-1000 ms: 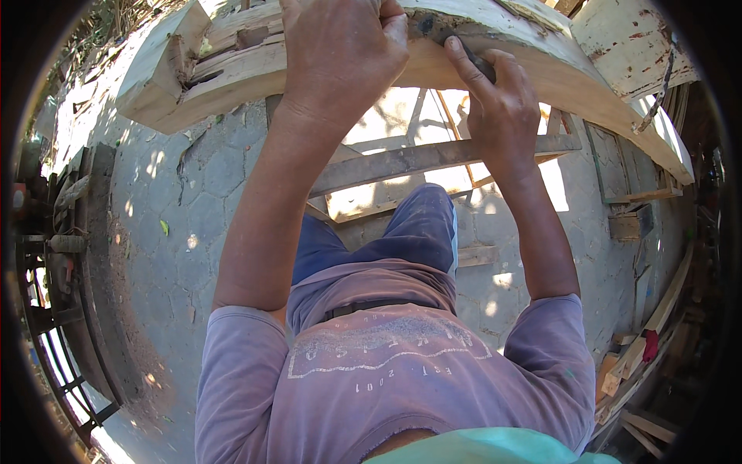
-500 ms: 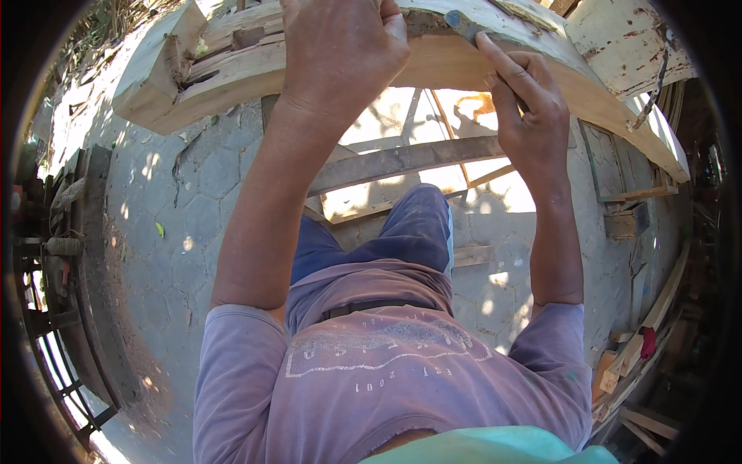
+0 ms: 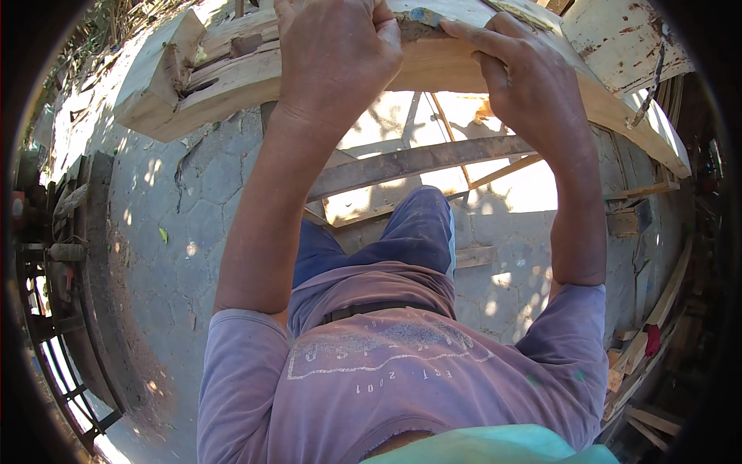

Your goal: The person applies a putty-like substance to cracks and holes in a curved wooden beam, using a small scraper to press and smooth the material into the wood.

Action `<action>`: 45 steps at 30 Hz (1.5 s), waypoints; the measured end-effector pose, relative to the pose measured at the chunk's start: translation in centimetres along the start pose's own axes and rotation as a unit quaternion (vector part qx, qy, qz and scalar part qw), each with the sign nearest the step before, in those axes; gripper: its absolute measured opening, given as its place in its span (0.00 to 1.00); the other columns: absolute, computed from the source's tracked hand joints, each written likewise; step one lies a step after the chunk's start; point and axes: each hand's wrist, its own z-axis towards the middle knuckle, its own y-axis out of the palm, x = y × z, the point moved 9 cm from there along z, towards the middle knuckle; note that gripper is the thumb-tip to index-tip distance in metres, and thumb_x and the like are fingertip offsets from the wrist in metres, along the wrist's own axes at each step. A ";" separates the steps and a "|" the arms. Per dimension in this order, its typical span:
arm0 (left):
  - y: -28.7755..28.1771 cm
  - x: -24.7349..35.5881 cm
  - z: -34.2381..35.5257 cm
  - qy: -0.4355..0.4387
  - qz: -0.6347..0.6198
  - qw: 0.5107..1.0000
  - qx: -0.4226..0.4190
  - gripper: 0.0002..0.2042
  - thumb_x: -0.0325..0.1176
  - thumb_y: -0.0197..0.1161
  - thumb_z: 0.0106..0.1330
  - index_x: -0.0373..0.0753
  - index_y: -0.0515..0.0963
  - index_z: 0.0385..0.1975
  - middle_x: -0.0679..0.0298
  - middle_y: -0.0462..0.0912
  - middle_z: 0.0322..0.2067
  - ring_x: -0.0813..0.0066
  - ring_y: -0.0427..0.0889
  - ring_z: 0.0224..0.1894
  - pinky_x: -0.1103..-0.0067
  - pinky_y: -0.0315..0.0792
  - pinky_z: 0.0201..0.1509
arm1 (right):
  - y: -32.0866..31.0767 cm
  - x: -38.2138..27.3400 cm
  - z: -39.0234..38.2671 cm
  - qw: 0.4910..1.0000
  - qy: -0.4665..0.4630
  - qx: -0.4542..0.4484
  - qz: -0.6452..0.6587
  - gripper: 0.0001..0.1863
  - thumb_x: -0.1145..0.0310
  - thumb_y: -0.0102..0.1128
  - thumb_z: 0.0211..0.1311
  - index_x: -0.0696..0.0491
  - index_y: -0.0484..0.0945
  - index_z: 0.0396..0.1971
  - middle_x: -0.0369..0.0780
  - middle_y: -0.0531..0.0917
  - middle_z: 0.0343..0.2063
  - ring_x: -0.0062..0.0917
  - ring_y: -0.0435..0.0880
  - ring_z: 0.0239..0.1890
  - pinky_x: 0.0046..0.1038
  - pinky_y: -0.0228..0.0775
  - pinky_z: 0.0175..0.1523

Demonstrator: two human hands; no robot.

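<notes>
A long, thick piece of pale wood (image 3: 440,66) crosses the upper part of the view, with notches cut at its left end. Over its middle, my left hand (image 3: 336,66) is closed; the top edge of the view cuts off its fingertips, and whatever they hold is hidden. To the right, my right hand (image 3: 533,81) pinches a small flat scraper (image 3: 425,15) with a blue-grey tip. Its tip lies against a dark rough patch on the wood's top edge, close to my left hand's fingers.
Beneath the wood runs a dark wooden bar (image 3: 417,160) of a support frame. A paint-stained pale board (image 3: 618,42) stands at the upper right. Loose planks (image 3: 649,332) lie along the right side, and dark metal parts (image 3: 66,255) line the left. An orange animal shows partly near my right wrist.
My right hand has turned and moved left with the scraper, bringing its tip nearer my left hand. The left hand has stayed almost in place.
</notes>
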 end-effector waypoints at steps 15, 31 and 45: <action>0.4 -0.4 0.1 0.001 0.002 1.000 0.010 0.05 0.24 0.69 0.55 0.35 0.80 0.21 0.52 0.81 0.30 0.52 0.82 0.40 0.58 0.70 0.57 | -0.8 0.4 -0.4 0.989 0.000 0.061 0.133 0.20 0.74 0.54 0.72 0.41 0.83 0.59 0.39 0.82 0.37 0.35 0.84 0.36 0.39 0.74 0.46; 0.3 -0.4 -0.1 0.013 -0.004 1.000 0.008 0.05 0.24 0.69 0.57 0.34 0.79 0.21 0.53 0.81 0.30 0.53 0.82 0.38 0.60 0.70 0.55 | -2.3 0.6 0.2 0.996 0.057 0.064 0.012 0.20 0.77 0.61 0.63 0.43 0.87 0.53 0.41 0.83 0.38 0.36 0.83 0.38 0.38 0.75 0.45; 0.2 -0.3 -0.4 0.021 -0.011 0.999 0.023 0.06 0.25 0.68 0.56 0.35 0.78 0.21 0.54 0.79 0.30 0.53 0.81 0.38 0.58 0.67 0.60 | 3.4 -0.8 -3.1 0.982 -0.016 0.181 -0.047 0.28 0.74 0.64 0.66 0.30 0.81 0.62 0.36 0.80 0.36 0.30 0.83 0.41 0.38 0.77 0.45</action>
